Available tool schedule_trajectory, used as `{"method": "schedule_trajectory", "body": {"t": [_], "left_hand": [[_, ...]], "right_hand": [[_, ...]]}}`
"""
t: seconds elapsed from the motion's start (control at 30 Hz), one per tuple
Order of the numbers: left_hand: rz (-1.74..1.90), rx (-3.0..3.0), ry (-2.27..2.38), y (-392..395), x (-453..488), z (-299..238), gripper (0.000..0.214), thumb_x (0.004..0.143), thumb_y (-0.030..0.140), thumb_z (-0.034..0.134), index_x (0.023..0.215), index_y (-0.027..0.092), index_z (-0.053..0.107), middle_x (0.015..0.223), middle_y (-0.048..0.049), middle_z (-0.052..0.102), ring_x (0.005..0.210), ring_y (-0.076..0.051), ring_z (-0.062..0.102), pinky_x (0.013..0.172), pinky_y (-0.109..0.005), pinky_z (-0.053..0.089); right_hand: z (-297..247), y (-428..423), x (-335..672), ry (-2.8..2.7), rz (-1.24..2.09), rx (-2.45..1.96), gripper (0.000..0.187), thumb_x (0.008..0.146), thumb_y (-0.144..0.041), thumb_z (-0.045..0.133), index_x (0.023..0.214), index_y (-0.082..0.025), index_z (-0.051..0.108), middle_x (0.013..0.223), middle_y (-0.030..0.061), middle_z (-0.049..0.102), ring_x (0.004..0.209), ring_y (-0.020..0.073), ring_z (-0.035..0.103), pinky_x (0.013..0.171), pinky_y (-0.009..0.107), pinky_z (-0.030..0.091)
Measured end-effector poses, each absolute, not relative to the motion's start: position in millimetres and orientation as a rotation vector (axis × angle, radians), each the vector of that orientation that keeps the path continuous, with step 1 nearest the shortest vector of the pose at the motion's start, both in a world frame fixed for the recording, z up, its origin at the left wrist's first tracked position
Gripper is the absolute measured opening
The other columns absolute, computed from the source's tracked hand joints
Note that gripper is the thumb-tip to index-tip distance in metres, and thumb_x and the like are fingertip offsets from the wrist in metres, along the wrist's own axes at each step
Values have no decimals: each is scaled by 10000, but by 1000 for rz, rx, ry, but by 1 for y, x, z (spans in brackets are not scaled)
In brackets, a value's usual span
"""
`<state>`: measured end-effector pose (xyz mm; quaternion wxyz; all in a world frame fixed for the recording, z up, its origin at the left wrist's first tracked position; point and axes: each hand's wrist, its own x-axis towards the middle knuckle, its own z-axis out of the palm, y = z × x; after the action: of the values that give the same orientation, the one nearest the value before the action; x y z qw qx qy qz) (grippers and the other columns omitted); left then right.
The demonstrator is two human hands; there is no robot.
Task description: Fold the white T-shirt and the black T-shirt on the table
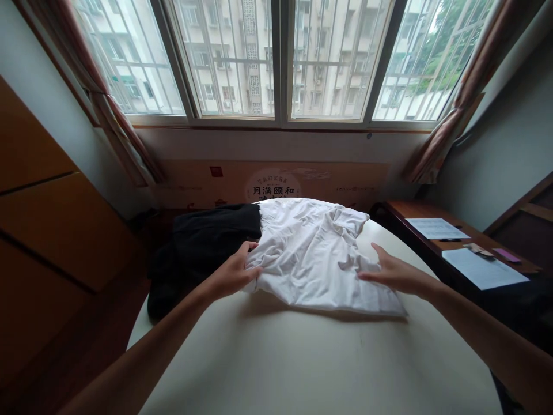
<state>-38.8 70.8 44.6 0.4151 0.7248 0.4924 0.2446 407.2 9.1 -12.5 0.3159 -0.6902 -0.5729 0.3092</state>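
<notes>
A wrinkled white T-shirt lies spread on a pale round table, its lower edge towards me. My left hand grips the shirt's left side, with cloth between thumb and fingers. At the opposite side, my right hand is open, thumb raised away from the fingers. Those fingertips touch the cloth near its right edge. Dark folded clothing sits left of the shirt, beside my left hand, and hangs over the table's left edge.
On the right, a brown wooden desk holds paper sheets and small items. An orange-brown cabinet stands at left. Beyond the table, a printed board leans below a barred window with curtains.
</notes>
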Motion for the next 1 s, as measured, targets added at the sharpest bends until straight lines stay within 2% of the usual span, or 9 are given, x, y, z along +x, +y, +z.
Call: {"method": "schedule_trajectory", "body": {"t": [0.07, 0.2, 0.37, 0.47, 0.57, 0.7, 0.77, 0.9, 1.0], "left_hand": [[686, 1539, 1152, 54, -39, 53, 817, 761, 490, 813, 1430, 168, 474, 1075, -101, 735, 893, -271, 721, 722, -317, 556], [693, 1155, 1049, 21, -60, 69, 907, 732, 501, 850, 1509, 213, 480, 1285, -147, 710, 1016, -315, 737, 749, -325, 591], [722, 1195, 954, -18, -112, 50, 1001, 761, 636, 767, 1633, 321, 389, 1635, -99, 477, 1442, -424, 505, 1050, -443, 546], [603, 1567, 1053, -39, -123, 20, 1133, 711, 557, 847, 1677, 389, 280, 1716, -37, 356, 1556, -416, 336, 1228, -510, 362], [583, 1804, 1278, -51, -110, 2, 997, 773, 498, 801, 1652, 417, 337, 1618, -39, 508, 1489, -404, 448, 1212, -526, 381], [772, 1646, 1407, -53, -85, 17, 823, 788, 575, 754, 1547, 417, 479, 1176, -61, 749, 1093, -368, 707, 908, -446, 600], [870, 1484, 1425, -53, -78, 35, 848, 795, 655, 713, 1548, 358, 463, 1044, -59, 740, 937, -329, 721, 780, -399, 609], [929, 1168, 1370, -50, -80, 62, 925, 798, 741, 648, 1577, 300, 416, 989, -85, 742, 841, -315, 725, 667, -375, 582], [913, 1102, 1358, -39, -96, 67, 870, 768, 725, 679, 1517, 316, 510, 1025, -88, 772, 933, -347, 742, 766, -423, 596]], "right_hand": [[-5, -25, 395, -1546, 861, -1804, 1090, 701, -534, 888, 1630, -224, 408, 1568, 157, 549, 1412, 403, 539, 1196, 512, 429], [26, -68, 382, -1255, 1267, -1671, 902, 822, -561, 779, 1623, -321, 440, 1451, 127, 659, 1231, 384, 693, 988, 465, 603], [21, -91, 408, -1203, 1311, -1698, 680, 823, -704, 711, 1356, -282, 736, 1295, 135, 750, 1151, 418, 723, 902, 459, 627], [-7, -111, 417, -1384, 1008, -1889, 765, 824, -746, 690, 1409, -255, 691, 1366, 141, 713, 1208, 422, 690, 978, 494, 599], [-33, -137, 411, -1734, 536, -1864, 928, 782, -655, 808, 1596, -341, 490, 1595, 94, 535, 1428, 430, 522, 1164, 559, 468], [-62, -163, 402, -1990, 183, -1782, 889, 794, -586, 823, 1597, -408, 484, 1581, 89, 544, 1429, 459, 516, 1153, 639, 472], [-70, -168, 400, -2011, 123, -1755, 777, 808, -582, 801, 1527, -391, 578, 1586, 99, 535, 1399, 467, 546, 1105, 639, 522], [-60, -165, 398, -1946, 180, -1716, 309, 949, -520, 615, 1145, -351, 785, 1481, 78, 639, 1399, 419, 559, 1138, 605, 502], [-33, -163, 400, -1636, 352, -1832, 395, 982, -617, 483, 1075, -359, 767, 1194, 97, 771, 1177, 399, 700, 984, 546, 610]]}}
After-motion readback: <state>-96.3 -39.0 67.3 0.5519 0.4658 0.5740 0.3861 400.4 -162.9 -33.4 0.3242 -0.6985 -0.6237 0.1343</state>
